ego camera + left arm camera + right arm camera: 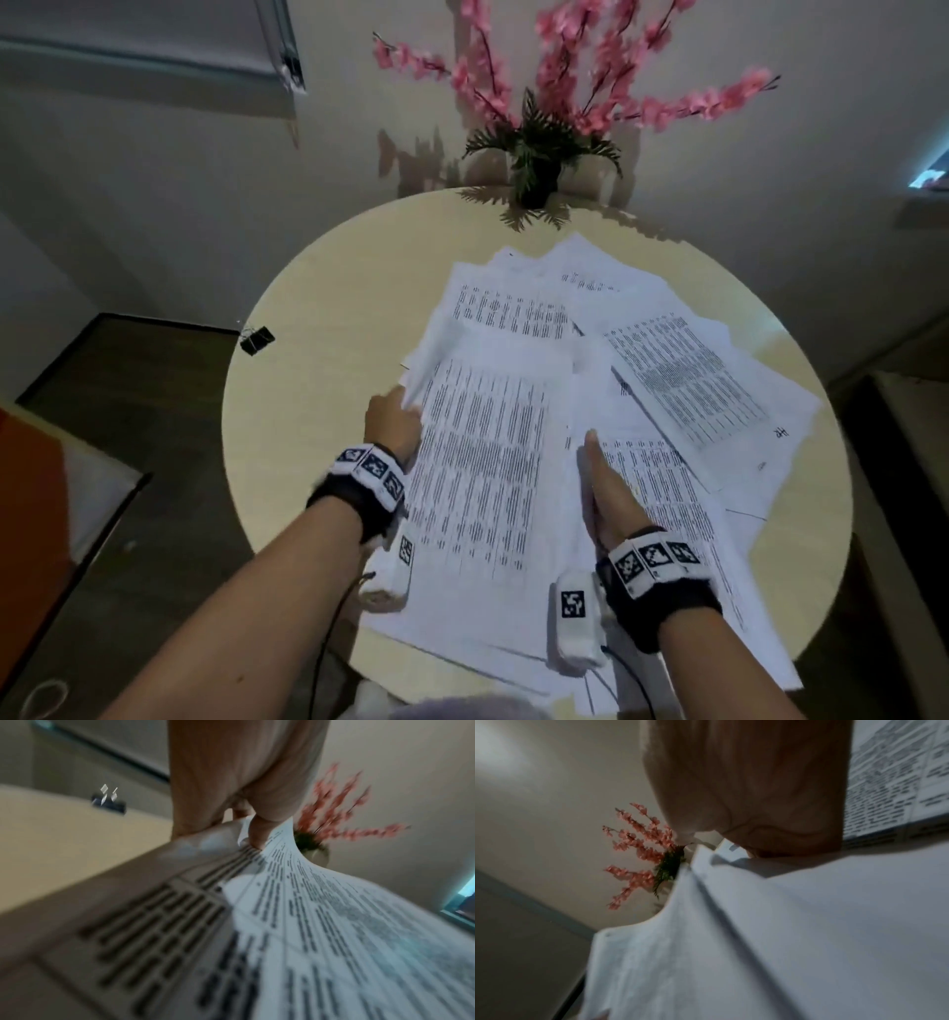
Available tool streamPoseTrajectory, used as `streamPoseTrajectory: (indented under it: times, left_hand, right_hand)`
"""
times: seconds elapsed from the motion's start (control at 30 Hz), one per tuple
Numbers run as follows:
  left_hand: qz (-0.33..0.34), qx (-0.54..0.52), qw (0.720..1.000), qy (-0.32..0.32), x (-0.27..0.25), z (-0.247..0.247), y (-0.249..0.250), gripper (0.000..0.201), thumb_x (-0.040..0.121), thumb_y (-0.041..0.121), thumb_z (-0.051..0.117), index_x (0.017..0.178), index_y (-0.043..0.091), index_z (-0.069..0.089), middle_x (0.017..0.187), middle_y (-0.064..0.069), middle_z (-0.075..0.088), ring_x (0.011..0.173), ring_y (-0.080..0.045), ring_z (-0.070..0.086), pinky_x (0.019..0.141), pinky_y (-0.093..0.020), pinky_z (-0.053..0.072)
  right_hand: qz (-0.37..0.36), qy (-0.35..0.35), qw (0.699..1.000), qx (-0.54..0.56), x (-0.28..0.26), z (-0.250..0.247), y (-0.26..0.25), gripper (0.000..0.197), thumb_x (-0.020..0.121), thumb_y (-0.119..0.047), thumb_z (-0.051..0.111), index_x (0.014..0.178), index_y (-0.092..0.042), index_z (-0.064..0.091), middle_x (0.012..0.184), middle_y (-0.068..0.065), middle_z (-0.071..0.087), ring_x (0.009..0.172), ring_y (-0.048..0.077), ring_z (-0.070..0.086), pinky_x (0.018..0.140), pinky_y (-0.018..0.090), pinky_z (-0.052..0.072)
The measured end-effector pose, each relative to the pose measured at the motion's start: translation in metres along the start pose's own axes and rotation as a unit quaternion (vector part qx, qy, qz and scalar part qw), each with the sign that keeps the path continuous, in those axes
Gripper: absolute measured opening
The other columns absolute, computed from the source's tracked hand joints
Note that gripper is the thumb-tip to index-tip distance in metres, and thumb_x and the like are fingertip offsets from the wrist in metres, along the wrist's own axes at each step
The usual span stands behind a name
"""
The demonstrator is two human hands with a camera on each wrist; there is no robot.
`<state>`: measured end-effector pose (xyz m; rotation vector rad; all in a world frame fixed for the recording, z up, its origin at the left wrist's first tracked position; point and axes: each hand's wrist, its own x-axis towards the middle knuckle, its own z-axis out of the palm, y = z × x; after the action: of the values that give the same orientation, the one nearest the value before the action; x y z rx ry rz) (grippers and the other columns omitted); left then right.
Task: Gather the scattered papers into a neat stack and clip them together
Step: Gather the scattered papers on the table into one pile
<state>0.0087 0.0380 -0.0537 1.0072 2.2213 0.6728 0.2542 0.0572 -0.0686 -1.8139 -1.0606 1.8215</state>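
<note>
1. Printed papers: a loose fan of overlapping sheets across the round table, corners pointing every way, running from near the flower pot to the table's near edge, which some sheets overhang. Not yet squared into a stack, by my judgement.
2. Binder clip: black, lying alone at the table's left edge, well apart from the papers and from both my hands. Untouched; clipping is still to do.
3. Progress, as I judge it: gathering is barely begun. Left to do: pull the sheets together, square the edges, fetch the clip, fasten it.
4. Left hand: at the left edge of the nearest sheet, between the clip and the papers. My thumb lies on the printed face, fingers curled under, pinching the sheet's edge so that it lifts and curves.
5. Right hand: set on its edge on the papers, right of the sheet I hold, fingers straight and pressed together, pointing toward the flower pot. It grips nothing.
</note>
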Motion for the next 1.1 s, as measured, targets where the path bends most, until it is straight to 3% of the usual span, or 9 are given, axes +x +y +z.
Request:
streamPoseTrajectory:
  times: [0.07, 0.2, 0.33, 0.47, 0.6, 0.77, 0.87, 1.0, 1.1]
  left_hand:
    - [-0.050, 0.045, 0.997, -0.047, -0.003, 0.018, -0.013, 0.037, 0.094, 0.020, 0.042, 0.121, -0.006, 0.048, 0.130, -0.028, 0.044, 0.114, -0.044, 0.048, 0.096, -0.043, 0.043]
    - [-0.108, -0.064, 0.991, -0.035, -0.007, 0.021, -0.009, 0.054, 0.090, 0.031, 0.051, 0.128, -0.005, 0.037, 0.138, -0.024, 0.034, 0.124, -0.039, 0.040, 0.106, -0.045, 0.038]
    - [-0.136, -0.267, 0.952, -0.054, -0.021, -0.012, 0.012, 0.071, 0.082, 0.045, 0.063, 0.131, 0.002, 0.038, 0.129, -0.014, 0.049, 0.118, -0.032, 0.051, 0.094, -0.039, 0.044]
    - [0.086, -0.449, 0.889, -0.026, -0.051, -0.058, 0.081, 0.031, 0.086, 0.008, 0.062, 0.115, -0.003, 0.058, 0.089, -0.003, 0.067, 0.068, -0.004, 0.070, 0.061, -0.022, 0.057]
    - [0.245, -0.420, 0.869, 0.087, -0.079, -0.107, 0.148, 0.010, 0.081, 0.006, 0.067, 0.080, 0.015, 0.062, 0.063, 0.016, 0.070, 0.059, 0.010, 0.065, 0.059, -0.010, 0.051]
    - [0.267, -0.472, 0.834, 0.103, -0.098, -0.109, 0.144, 0.023, 0.077, 0.007, 0.071, 0.099, 0.006, 0.065, 0.084, 0.010, 0.074, 0.083, -0.001, 0.069, 0.083, -0.017, 0.055]
    - [0.250, -0.481, 0.838, 0.066, -0.103, -0.093, 0.123, 0.012, 0.076, 0.009, 0.072, 0.081, 0.017, 0.064, 0.065, 0.016, 0.074, 0.067, 0.004, 0.068, 0.067, -0.014, 0.055]
    - [0.229, -0.489, 0.842, 0.018, -0.104, -0.077, 0.105, 0.046, 0.051, 0.034, 0.078, 0.090, 0.015, 0.063, 0.073, 0.013, 0.076, 0.071, -0.001, 0.070, 0.066, -0.018, 0.055]
    - [0.203, -0.435, 0.877, -0.034, -0.098, -0.056, 0.099, 0.048, 0.061, 0.020, 0.078, 0.103, 0.003, 0.063, 0.085, 0.006, 0.075, 0.074, 0.000, 0.070, 0.072, -0.023, 0.056]
  right_hand:
    - [0.008, 0.003, 0.998, -0.067, -0.006, 0.016, 0.004, 0.074, 0.091, -0.042, 0.049, 0.146, -0.007, 0.014, 0.128, 0.016, 0.058, 0.120, 0.037, 0.054, 0.085, 0.033, 0.045]
    - [-0.102, 0.048, 0.986, -0.124, -0.020, 0.028, -0.010, 0.053, 0.085, 0.007, 0.036, 0.136, -0.009, 0.032, 0.117, 0.013, 0.050, 0.097, 0.028, 0.053, 0.072, 0.030, 0.050]
    - [-0.250, 0.043, 0.952, -0.168, -0.058, 0.003, -0.056, 0.058, 0.095, -0.001, 0.040, 0.147, -0.009, 0.017, 0.151, 0.003, 0.028, 0.140, 0.018, 0.026, 0.112, 0.029, 0.024]
    - [-0.400, 0.045, 0.913, -0.065, -0.099, -0.020, -0.106, 0.042, 0.090, 0.003, 0.049, 0.127, -0.013, 0.040, 0.128, 0.006, 0.052, 0.117, 0.012, 0.050, 0.104, 0.029, 0.042]
    - [-0.521, 0.115, 0.845, 0.039, -0.120, -0.035, -0.142, 0.035, 0.084, -0.001, 0.060, 0.096, -0.027, 0.038, 0.093, -0.003, 0.053, 0.081, -0.002, 0.054, 0.079, 0.017, 0.045]
    - [-0.525, 0.108, 0.831, 0.151, -0.126, -0.027, -0.132, 0.034, 0.085, -0.009, 0.063, 0.099, -0.026, 0.037, 0.098, -0.016, 0.057, 0.083, -0.012, 0.059, 0.085, 0.013, 0.045]
    - [-0.502, 0.089, 0.841, 0.180, -0.123, -0.023, -0.112, 0.042, 0.079, -0.016, 0.070, 0.104, -0.026, 0.038, 0.103, -0.013, 0.057, 0.088, -0.011, 0.060, 0.087, 0.013, 0.046]
    - [-0.485, 0.093, 0.846, 0.201, -0.114, -0.018, -0.101, 0.043, 0.069, -0.014, 0.077, 0.098, -0.028, 0.047, 0.095, -0.007, 0.062, 0.084, -0.002, 0.064, 0.082, 0.021, 0.053]
    - [-0.464, 0.120, 0.858, 0.187, -0.107, -0.007, -0.102, 0.020, 0.076, -0.005, 0.072, 0.091, -0.016, 0.064, 0.072, -0.016, 0.071, 0.069, -0.006, 0.065, 0.069, 0.014, 0.054]
